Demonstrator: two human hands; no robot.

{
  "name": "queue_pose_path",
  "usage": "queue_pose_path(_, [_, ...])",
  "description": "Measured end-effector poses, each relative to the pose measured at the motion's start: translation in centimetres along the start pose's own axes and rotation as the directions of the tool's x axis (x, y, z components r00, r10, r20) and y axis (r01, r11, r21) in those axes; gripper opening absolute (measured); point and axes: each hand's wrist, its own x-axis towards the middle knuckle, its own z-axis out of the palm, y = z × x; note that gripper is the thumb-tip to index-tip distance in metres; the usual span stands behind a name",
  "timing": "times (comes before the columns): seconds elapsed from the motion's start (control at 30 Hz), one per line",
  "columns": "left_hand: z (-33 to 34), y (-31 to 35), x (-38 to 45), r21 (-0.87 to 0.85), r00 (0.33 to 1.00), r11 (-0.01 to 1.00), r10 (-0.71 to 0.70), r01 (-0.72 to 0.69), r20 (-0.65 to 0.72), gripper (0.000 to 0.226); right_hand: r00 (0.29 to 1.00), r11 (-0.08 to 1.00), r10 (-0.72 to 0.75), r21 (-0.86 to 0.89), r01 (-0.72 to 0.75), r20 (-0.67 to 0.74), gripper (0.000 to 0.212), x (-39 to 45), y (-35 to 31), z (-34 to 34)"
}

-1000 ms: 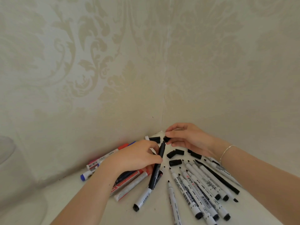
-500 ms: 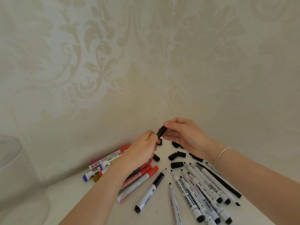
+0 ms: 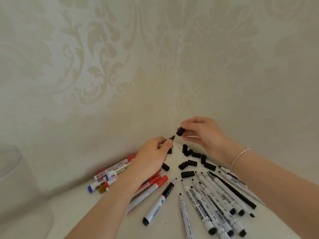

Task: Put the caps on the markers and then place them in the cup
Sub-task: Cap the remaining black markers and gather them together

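My left hand [image 3: 151, 155] grips a black marker [image 3: 172, 138]; only its bare tip shows past my fingers, pointing up and right. My right hand [image 3: 202, 133] pinches a black cap [image 3: 180, 131] a short gap away from that tip. Several loose black caps [image 3: 191, 162] lie on the white table below my hands. Several uncapped white markers [image 3: 207, 200] fan out at the lower right. A translucent cup [image 3: 10, 169] stands at the far left edge, faint and partly cut off.
Capped red, blue and other coloured markers [image 3: 114, 175] lie in a pile left of my left forearm. A single black and white marker [image 3: 160, 202] lies apart in the middle. Patterned walls meet in a corner [image 3: 176, 100] right behind my hands.
Both hands have lifted off the table. The cap that touched the marker's end half a second ago is now held apart from it, and the bare tip is exposed.
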Motion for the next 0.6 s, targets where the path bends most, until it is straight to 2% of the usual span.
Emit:
queue_pose_path(0.03, [-0.1, -0.1, 0.0, 0.063, 1.000, 0.998, -0.002, 0.001, 0.012, 0.028, 0.998, 1.000, 0.022, -0.008, -0.022, -0.054, 0.006, 0.4, 0.3, -0.7])
queue_pose_path(0.07, [-0.3, -0.3, 0.0, 0.100, 1.000, 0.995, -0.006, 0.004, 0.017, 0.028, 0.995, 0.994, 0.043, -0.098, -0.052, -0.091, 0.005, 0.7, 0.9, -1.4])
queue_pose_path(0.1, [-0.4, -0.5, 0.1, 0.108, 1.000, 0.994, -0.012, 0.010, 0.016, 0.028, 0.994, 0.957, 0.058, -0.279, -0.082, -0.096, 0.005, 0.9, 1.7, -2.0])
queue_pose_path(0.17, [-0.7, -0.8, 0.3, 0.083, 1.000, 0.996, -0.026, 0.026, 0.004, 0.028, 0.995, 0.775, 0.097, -0.626, -0.088, -0.020, 0.007, 0.9, 3.5, -2.6])
queue_pose_path(0.2, [-0.8, -0.9, 0.4, 0.066, 0.999, 0.997, -0.034, 0.034, -0.001, 0.028, 0.992, 0.693, 0.123, -0.718, -0.067, 0.027, 0.009, 0.8, 4.2, -2.7])
queue_pose_path(0.27, [-0.9, -1.0, 0.6, 0.035, 0.999, 0.999, -0.041, 0.041, -0.008, 0.027, 0.986, 0.626, 0.144, -0.780, -0.022, 0.088, 0.013, 0.7, 5.2, -2.8])
queue_pose_path(0.33, [-1.0, -1.0, 0.8, 0.003, 0.999, 0.999, -0.042, 0.042, -0.016, 0.026, 0.992, 0.568, 0.110, -0.823, -0.015, 0.058, 0.016, 1.4, 5.4, -3.4])
queue_pose_path(0.37, [-1.1, -1.1, 0.9, -0.016, 0.999, 0.999, -0.041, 0.041, -0.021, 0.025, 0.994, 0.494, 0.104, -0.869, -0.029, 0.026, 0.018, 1.9, 5.5, -3.8])
queue_pose_path(0.43, [-1.2, -1.0, 1.0, -0.038, 0.999, 0.999, -0.039, 0.038, -0.030, 0.025, 0.988, 0.268, 0.156, -0.962, -0.048, -0.006, 0.021, 2.5, 5.6, -4.4])
queue_pose_path(0.5, [-1.3, -1.0, 1.0, -0.038, 0.999, 0.999, -0.037, 0.036, -0.033, 0.024, 0.973, 0.079, 0.232, -0.997, 0.000, 0.019, 0.013, 2.5, 5.9, -4.5])
queue_pose_path(0.53, [-1.3, -1.0, 1.0, -0.038, 0.999, 0.999, -0.038, 0.036, -0.030, 0.025, 0.969, 0.013, 0.246, -0.999, 0.031, 0.034, 0.007, 2.4, 6.2, -4.4])
queue_pose_path(0.6, [-1.4, -1.0, 0.9, -0.049, 0.999, 0.998, -0.037, 0.035, -0.028, 0.025, 0.973, -0.049, 0.221, -0.996, 0.073, 0.060, 0.010, 2.3, 6.5, -4.4])
